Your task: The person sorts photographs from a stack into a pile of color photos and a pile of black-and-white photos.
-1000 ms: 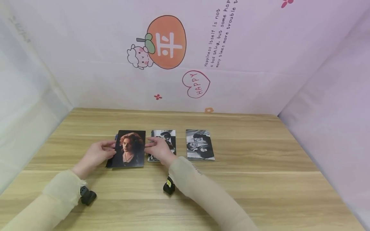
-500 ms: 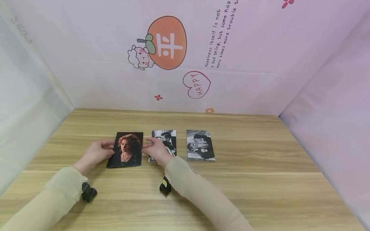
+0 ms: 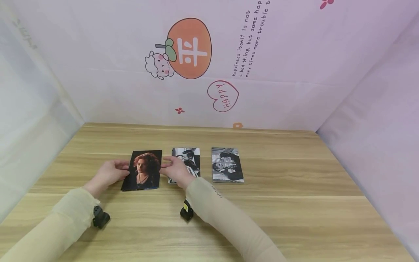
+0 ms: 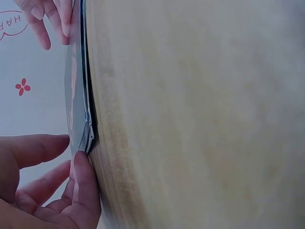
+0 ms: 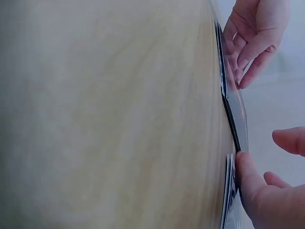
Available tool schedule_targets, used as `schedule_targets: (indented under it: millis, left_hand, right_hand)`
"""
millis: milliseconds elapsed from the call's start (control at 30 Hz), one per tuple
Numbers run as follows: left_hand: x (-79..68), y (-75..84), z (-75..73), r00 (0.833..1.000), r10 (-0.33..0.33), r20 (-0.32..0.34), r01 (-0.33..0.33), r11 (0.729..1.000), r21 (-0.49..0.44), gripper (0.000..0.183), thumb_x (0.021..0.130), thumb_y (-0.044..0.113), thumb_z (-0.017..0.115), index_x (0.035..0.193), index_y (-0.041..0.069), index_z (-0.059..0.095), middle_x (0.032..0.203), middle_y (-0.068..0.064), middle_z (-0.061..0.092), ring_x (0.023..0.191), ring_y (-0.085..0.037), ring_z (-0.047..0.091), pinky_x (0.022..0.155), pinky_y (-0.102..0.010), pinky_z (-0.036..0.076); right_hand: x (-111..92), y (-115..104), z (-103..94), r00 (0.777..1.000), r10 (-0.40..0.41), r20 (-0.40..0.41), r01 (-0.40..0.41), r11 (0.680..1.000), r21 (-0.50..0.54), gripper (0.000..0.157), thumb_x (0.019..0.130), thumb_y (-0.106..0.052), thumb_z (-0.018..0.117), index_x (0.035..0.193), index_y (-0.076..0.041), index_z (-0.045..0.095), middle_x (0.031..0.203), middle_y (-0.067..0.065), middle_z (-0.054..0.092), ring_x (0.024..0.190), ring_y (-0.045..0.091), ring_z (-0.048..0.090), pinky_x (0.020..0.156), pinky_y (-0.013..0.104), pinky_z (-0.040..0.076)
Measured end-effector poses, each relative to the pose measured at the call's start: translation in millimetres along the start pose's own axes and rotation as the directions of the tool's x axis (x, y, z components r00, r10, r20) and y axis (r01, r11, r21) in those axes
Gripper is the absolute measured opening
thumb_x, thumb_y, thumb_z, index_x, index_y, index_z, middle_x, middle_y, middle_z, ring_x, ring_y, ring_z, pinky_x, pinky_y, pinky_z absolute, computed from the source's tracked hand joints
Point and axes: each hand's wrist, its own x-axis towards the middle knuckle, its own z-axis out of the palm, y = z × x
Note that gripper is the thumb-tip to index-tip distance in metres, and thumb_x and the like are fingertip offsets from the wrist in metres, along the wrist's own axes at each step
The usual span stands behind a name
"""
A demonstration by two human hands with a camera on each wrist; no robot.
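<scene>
A stack of photo cards (image 3: 146,171), topped by a dark colour portrait, lies at the left of the wooden table. My left hand (image 3: 109,176) is at its left edge, fingers loosely extended and fingertips (image 4: 82,164) touching the side. From the other side my right hand (image 3: 176,171) reaches in, one fingertip (image 5: 243,164) against the right edge and another finger (image 5: 290,140) held apart. Slightly uneven layers show along the stack's near edge (image 4: 87,114). Under the right hand, partly covered, lies a black-and-white photo card (image 3: 193,160).
Further right lies another black-and-white photo card (image 3: 227,165). The table (image 3: 294,203) is enclosed by a printed white backdrop (image 3: 278,98) and side sheets. Small black cameras (image 3: 100,218) are strapped at both wrists.
The top portrait has shifted slightly left and toward me, lining up with the cards beneath. Both hands have stayed at its sides, the right one moving a little left.
</scene>
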Motion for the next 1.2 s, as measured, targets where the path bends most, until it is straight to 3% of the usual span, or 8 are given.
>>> schedule_targets:
  millis: [300, 467, 533, 700, 900, 1000, 1067, 1200]
  left_hand:
    - [-4.7, -1.0, -4.4, 0.999, 0.044, -0.002, -0.044, 0.998, 0.053, 0.048, 0.087, 0.003, 0.058, 0.127, -0.019, 0.043, 0.121, -0.035, 0.054, 0.102, -0.029, 0.059, 0.068, -0.014, 0.050]
    - [-7.2, 4.3, -6.8, 0.999, 0.043, 0.000, -0.043, 0.999, 0.027, 0.051, 0.090, 0.009, 0.058, 0.130, -0.018, 0.041, 0.127, -0.035, 0.051, 0.090, -0.014, 0.060, 0.067, -0.015, 0.051]
    - [-8.0, 9.6, -5.6, 0.999, 0.040, -0.002, -0.040, 0.999, 0.034, 0.051, 0.092, 0.011, 0.055, 0.132, -0.016, 0.041, 0.129, -0.034, 0.049, 0.091, -0.015, 0.060, 0.068, -0.018, 0.051]
    - [-11.6, 26.1, 1.1, 0.995, 0.096, -0.021, -0.094, 0.992, 0.084, 0.051, 0.093, 0.016, 0.054, 0.135, -0.009, 0.043, 0.129, -0.029, 0.052, 0.112, -0.037, 0.056, 0.078, -0.029, 0.052]
    - [-13.7, 40.5, 15.5, 0.986, 0.164, -0.025, -0.163, 0.986, 0.037, 0.046, 0.093, 0.015, 0.056, 0.132, -0.008, 0.046, 0.124, -0.027, 0.057, 0.114, -0.039, 0.055, 0.093, -0.045, 0.049]
    - [-12.0, 46.6, 24.6, 0.987, 0.159, -0.030, -0.160, 0.987, -0.009, 0.044, 0.094, 0.012, 0.055, 0.133, -0.007, 0.047, 0.125, -0.026, 0.056, 0.115, -0.037, 0.054, 0.093, -0.042, 0.049]
    - [-10.1, 50.1, 31.1, 0.988, 0.151, -0.032, -0.152, 0.987, -0.050, 0.044, 0.094, 0.011, 0.055, 0.133, -0.006, 0.047, 0.126, -0.025, 0.055, 0.116, -0.036, 0.054, 0.090, -0.035, 0.050]
    - [-6.3, 57.1, 45.3, 0.989, 0.143, -0.029, -0.146, 0.981, -0.128, 0.042, 0.093, 0.008, 0.055, 0.132, -0.005, 0.048, 0.126, -0.025, 0.055, 0.111, -0.031, 0.056, 0.072, -0.022, 0.050]
  right_hand:
    - [-4.3, -4.5, -6.8, 1.000, -0.014, 0.027, 0.015, 0.999, -0.034, 0.051, 0.085, 0.001, 0.064, 0.133, -0.001, 0.050, 0.115, 0.018, 0.065, 0.100, 0.023, 0.065, 0.086, 0.028, 0.054]
    - [-7.6, -7.5, -19.2, 0.998, -0.029, 0.049, 0.031, 0.999, -0.044, 0.047, 0.088, -0.005, 0.062, 0.133, -0.003, 0.050, 0.118, 0.015, 0.064, 0.105, 0.023, 0.063, 0.093, 0.032, 0.051]
    - [-9.5, -7.7, -25.6, 0.998, -0.034, 0.053, 0.036, 0.999, -0.037, 0.048, 0.089, -0.007, 0.062, 0.135, -0.004, 0.049, 0.119, 0.014, 0.064, 0.108, 0.025, 0.062, 0.097, 0.036, 0.049]
    - [-14.3, -8.8, -41.7, 0.998, -0.044, 0.045, 0.045, 0.999, -0.014, 0.049, 0.089, -0.007, 0.062, 0.136, -0.004, 0.048, 0.122, 0.015, 0.062, 0.112, 0.027, 0.060, 0.100, 0.041, 0.047]
    - [-18.9, -5.7, -57.1, 0.998, -0.057, 0.015, 0.057, 0.998, 0.009, 0.050, 0.087, -0.002, 0.062, 0.134, 0.000, 0.048, 0.121, 0.018, 0.062, 0.111, 0.028, 0.060, 0.097, 0.037, 0.050]
    - [-22.3, -1.9, -64.3, 0.999, -0.054, 0.007, 0.053, 0.998, 0.027, 0.049, 0.086, 0.000, 0.061, 0.134, 0.000, 0.048, 0.122, 0.019, 0.060, 0.109, 0.028, 0.060, 0.095, 0.035, 0.051]
    - [-25.1, 0.7, -69.3, 0.999, -0.053, 0.009, 0.053, 0.998, 0.043, 0.049, 0.087, 0.000, 0.060, 0.133, 0.001, 0.048, 0.122, 0.020, 0.059, 0.107, 0.027, 0.060, 0.094, 0.035, 0.051]
    - [-29.6, 6.9, -80.0, 0.999, -0.049, 0.010, 0.048, 0.996, 0.069, 0.049, 0.086, 0.001, 0.059, 0.134, 0.003, 0.047, 0.122, 0.022, 0.057, 0.102, 0.024, 0.060, 0.093, 0.035, 0.052]
